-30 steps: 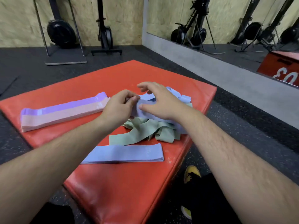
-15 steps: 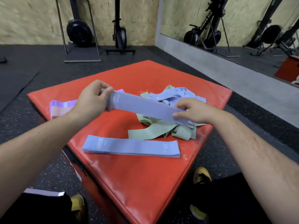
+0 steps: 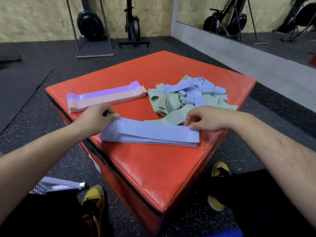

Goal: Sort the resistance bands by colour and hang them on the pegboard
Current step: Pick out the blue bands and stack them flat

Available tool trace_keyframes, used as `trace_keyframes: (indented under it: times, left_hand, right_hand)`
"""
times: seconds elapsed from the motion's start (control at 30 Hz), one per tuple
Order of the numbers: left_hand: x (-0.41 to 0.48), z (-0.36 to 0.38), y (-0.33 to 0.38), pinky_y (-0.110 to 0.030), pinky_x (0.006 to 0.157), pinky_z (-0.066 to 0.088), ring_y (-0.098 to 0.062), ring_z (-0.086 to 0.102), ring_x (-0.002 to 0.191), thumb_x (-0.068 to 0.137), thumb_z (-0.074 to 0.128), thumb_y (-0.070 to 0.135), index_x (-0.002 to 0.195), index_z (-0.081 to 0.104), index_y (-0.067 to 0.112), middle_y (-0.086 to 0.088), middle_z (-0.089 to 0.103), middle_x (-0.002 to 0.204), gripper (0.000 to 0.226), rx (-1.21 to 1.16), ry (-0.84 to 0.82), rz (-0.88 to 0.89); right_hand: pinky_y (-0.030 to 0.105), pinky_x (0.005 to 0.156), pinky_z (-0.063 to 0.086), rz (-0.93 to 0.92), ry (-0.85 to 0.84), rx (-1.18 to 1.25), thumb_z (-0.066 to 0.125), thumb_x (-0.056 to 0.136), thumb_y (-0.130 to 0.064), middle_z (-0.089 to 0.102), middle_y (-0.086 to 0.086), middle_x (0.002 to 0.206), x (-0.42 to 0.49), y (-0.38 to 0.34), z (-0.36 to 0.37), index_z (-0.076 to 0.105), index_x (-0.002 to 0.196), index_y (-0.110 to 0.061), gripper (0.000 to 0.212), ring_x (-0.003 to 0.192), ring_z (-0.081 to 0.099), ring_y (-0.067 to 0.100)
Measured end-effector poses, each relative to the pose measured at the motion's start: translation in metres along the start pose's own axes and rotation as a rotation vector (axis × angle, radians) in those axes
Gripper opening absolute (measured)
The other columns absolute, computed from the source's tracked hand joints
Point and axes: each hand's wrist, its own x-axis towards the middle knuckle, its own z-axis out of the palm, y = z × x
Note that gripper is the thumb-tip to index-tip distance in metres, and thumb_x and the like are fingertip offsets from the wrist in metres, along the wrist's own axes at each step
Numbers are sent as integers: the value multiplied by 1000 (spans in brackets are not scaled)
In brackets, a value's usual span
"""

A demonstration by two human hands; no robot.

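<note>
A blue resistance band (image 3: 150,130) lies stretched flat on top of a neat blue stack (image 3: 153,141) near the front of the red padded box (image 3: 153,173). My left hand (image 3: 95,118) pinches its left end and my right hand (image 3: 203,119) pinches its right end. Behind them lies a tangled heap of green bands (image 3: 171,103) and blue bands (image 3: 196,91). At the back left, a purple stack (image 3: 106,93) and a pink stack (image 3: 106,100) lie side by side. No pegboard is in view.
The box stands on black rubber flooring (image 3: 34,113). My yellow shoes (image 3: 94,199) flank its front corner. A metal piece (image 3: 61,184) lies on the floor at lower left. Gym machines (image 3: 131,26) and a wall mirror (image 3: 248,16) stand behind.
Both hands drew a blue band out of the heap, stretched it flat in the air, then lowered it toward me onto the blue stack. The camera tilted down.
</note>
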Motion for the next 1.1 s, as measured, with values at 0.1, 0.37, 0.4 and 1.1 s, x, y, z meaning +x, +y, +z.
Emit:
trace_keyframes:
  times: [0.1, 0.37, 0.4, 1.1]
  left_hand:
    - [-4, 7, -8, -32, 65, 40, -23, 60, 79, 88, 70, 22, 82, 66, 15, -2, 66, 80, 11, 88, -75, 32]
    - [-18, 20, -3, -41, 93, 40, -15, 48, 108, 72, 38, 80, 121, 57, 36, 11, 54, 112, 69, 344, -289, 316]
    - [-20, 22, -1, -40, 93, 40, -12, 48, 107, 71, 38, 85, 126, 53, 38, 14, 53, 114, 74, 338, -340, 351]
    - [56, 63, 136, -44, 92, 45, -16, 53, 109, 82, 52, 58, 115, 62, 30, 10, 57, 111, 44, 153, -118, 684]
  right_hand:
    - [32, 84, 52, 20, -3, -157, 64, 89, -20, 68, -8, 101, 7, -6, 14, 70, 106, -26, 18, 93, 62, 14]
    - [40, 83, 51, -63, 32, -470, 55, 91, -49, 62, -4, 109, 8, -18, 31, 60, 112, -35, 26, 101, 56, 21]
    - [37, 82, 49, -78, 5, -468, 59, 86, -57, 62, -5, 113, 6, -20, 32, 58, 118, -37, 38, 103, 57, 22]
    - [30, 86, 49, 165, 238, -200, 58, 94, -25, 65, -8, 115, 12, 48, -36, 62, 123, -27, 30, 93, 55, 11]
